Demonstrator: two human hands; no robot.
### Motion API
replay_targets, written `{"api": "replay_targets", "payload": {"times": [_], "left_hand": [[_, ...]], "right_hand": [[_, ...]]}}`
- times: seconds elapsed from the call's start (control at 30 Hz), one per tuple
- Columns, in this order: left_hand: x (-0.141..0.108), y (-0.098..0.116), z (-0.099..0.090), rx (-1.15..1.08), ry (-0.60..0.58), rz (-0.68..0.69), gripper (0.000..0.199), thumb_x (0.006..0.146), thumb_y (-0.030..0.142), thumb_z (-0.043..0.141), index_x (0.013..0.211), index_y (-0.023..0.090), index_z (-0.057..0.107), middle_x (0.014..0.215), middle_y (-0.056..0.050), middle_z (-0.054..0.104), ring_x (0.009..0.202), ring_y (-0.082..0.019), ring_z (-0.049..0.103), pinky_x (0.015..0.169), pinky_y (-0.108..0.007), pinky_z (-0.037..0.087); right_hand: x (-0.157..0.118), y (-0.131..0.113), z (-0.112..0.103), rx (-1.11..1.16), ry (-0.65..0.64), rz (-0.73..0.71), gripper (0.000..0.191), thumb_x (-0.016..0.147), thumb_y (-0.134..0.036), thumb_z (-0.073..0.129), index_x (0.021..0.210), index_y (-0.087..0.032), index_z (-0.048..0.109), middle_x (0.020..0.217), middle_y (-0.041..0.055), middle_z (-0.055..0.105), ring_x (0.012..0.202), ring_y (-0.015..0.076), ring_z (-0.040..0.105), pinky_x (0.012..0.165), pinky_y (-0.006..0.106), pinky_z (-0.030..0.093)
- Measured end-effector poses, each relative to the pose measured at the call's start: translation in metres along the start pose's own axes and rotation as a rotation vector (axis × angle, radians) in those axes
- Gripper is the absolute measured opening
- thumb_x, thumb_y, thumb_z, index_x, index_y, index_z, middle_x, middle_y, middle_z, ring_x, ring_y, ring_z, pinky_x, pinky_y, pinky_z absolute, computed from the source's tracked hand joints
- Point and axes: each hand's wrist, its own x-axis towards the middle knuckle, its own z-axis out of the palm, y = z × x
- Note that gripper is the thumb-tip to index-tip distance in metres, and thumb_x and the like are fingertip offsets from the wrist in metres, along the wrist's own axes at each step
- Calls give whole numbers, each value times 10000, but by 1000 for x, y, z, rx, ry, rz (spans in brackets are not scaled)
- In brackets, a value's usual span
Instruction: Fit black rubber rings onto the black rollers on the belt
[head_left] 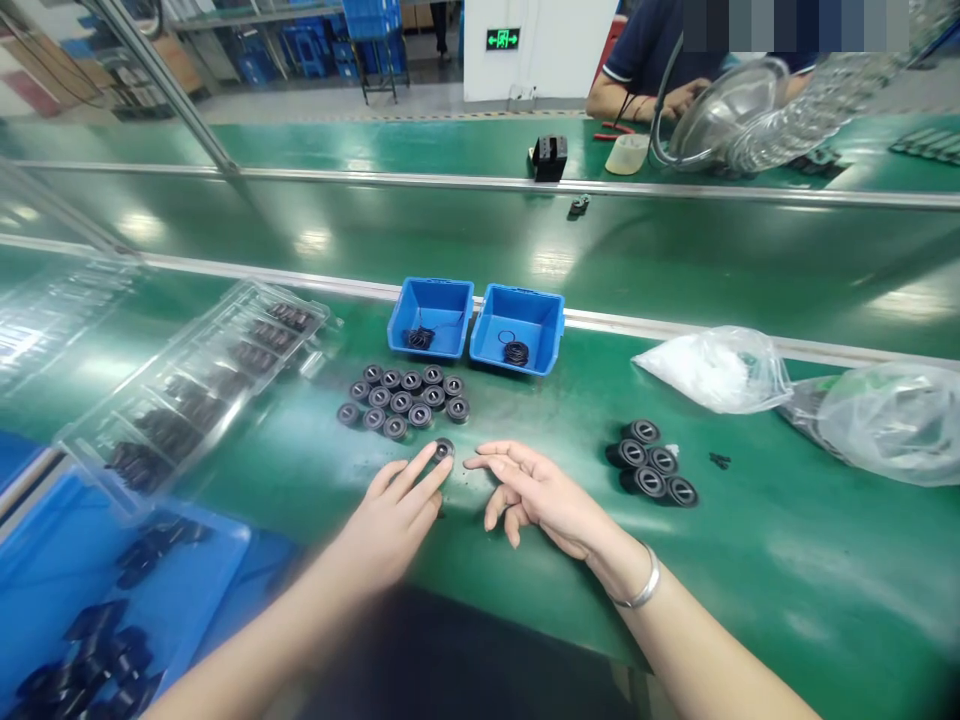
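My left hand (401,515) has its fingertips on a small round black part (444,449) at the table's middle and steadies it there; the fingers partly cover it. Just to the right, my right hand (536,492) hovers with its index finger pointing at that part, the other fingers loosely bent and nothing in them. Behind my left hand stands a cluster of similar round black parts (401,402), each with a slot-like mark on top. Farther right is a smaller group of taller black cylinders (646,462).
Two blue bins (433,300) with thin black rings stand behind the cluster. At left are a clear compartment tray (202,385) and a blue crate (217,560) of black pieces. Plastic bags (716,370) lie at right. A co-worker's hand (686,97) is across the bench.
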Motion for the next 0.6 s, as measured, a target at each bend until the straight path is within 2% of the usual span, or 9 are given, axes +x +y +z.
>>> {"api": "replay_targets", "payload": {"times": [0.2, 0.43, 0.6], "left_hand": [[21, -10, 3, -6, -19, -24, 276, 914, 51, 379, 988, 114, 638, 1550, -142, 361, 1478, -332, 194, 1128, -539, 290], [14, -19, -4, 2, 172, -117, 257, 918, 18, 382, 999, 106, 609, 1441, -207, 498, 1445, -294, 305, 1145, -543, 294], [10, -25, -4, 31, 102, -90, 262, 917, 14, 391, 1030, 103, 610, 1460, -209, 474, 1448, -314, 286, 1160, -579, 255]], "right_hand": [[-2, -4, 2, -7, 1, 18, 326, 907, -423, 613, 1128, -214, 495, 1379, 148, 523, 626, 104, 695, 407, 184, 528], [-2, -6, 1, -19, -3, 30, 310, 917, -420, 600, 1121, -210, 497, 1333, 141, 549, 632, 115, 700, 395, 187, 526], [-1, -6, 0, -10, -9, 35, 320, 917, -419, 602, 1133, -208, 494, 1293, 140, 574, 620, 111, 693, 396, 188, 527]]}}
